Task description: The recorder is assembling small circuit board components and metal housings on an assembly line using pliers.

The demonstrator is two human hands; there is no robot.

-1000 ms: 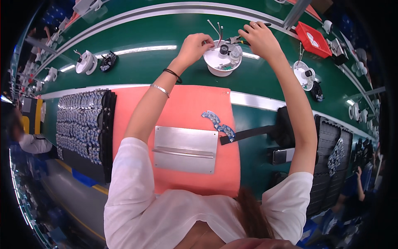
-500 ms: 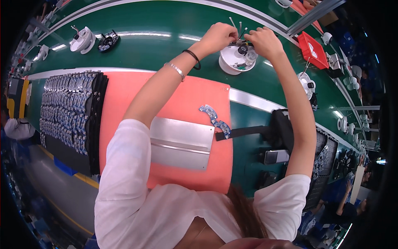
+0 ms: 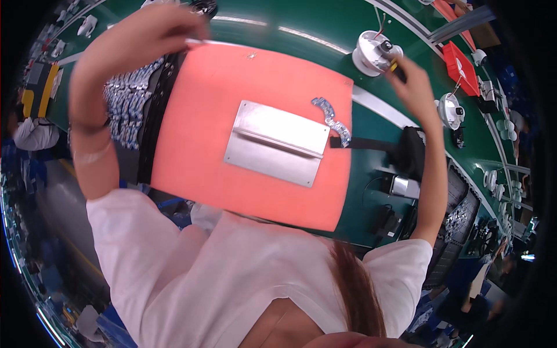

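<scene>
My left hand [image 3: 177,29] is at the far left, above the far left corner of the orange mat [image 3: 197,133]; it is smeared by motion, so its fingers do not show clearly. At the far right, my right hand [image 3: 413,87] is closed around a small black-and-yellow thing [image 3: 397,71] whose kind I cannot make out. That hand is just beside a round white housing [image 3: 364,57] with wires standing up and a black part inside. A curved pair of blue circuit boards [image 3: 332,120] lies on the mat beside a metal plate [image 3: 278,142] with a raised ridge.
Rows of blue circuit boards [image 3: 125,110] lie on black trays at the left. A black strap [image 3: 371,144] reaches over the mat's right edge. Farther right are a red bin [image 3: 460,66], another white housing [image 3: 451,110] and a silver-and-black box [image 3: 404,187].
My left hand has left the white housing and swung far to the left. My right hand has drawn slightly back from it, and a black-and-yellow thing now shows there. The whole view has shifted.
</scene>
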